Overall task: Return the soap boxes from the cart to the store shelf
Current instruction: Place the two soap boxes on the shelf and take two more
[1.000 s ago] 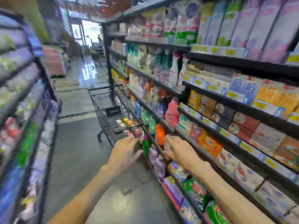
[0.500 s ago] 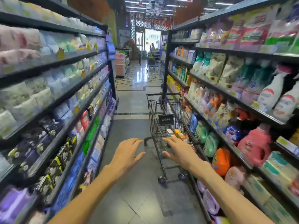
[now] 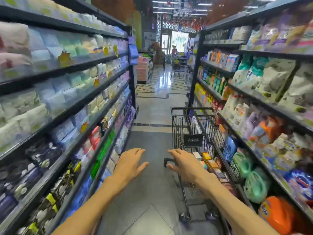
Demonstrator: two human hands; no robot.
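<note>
Lying in cart (image 3: 189,126), small colourful soap boxes (image 3: 209,161)

Both bare forearms reach forward from the bottom edge of the view, the left from the lower left, the right from the lower right, converging toward the near end of the cart (image 3: 191,126). The left hand (image 3: 131,164) hangs in the air to the left of the cart, well apart from it, palm down, fingers straight and slightly spread, thumb out to the right, holding nothing. The right hand (image 3: 185,164) is over the cart's near end, palm down, fingers extended and loosely spread, thumb pointing left beside the handle's end; whether it touches the handle cannot be told
</note>
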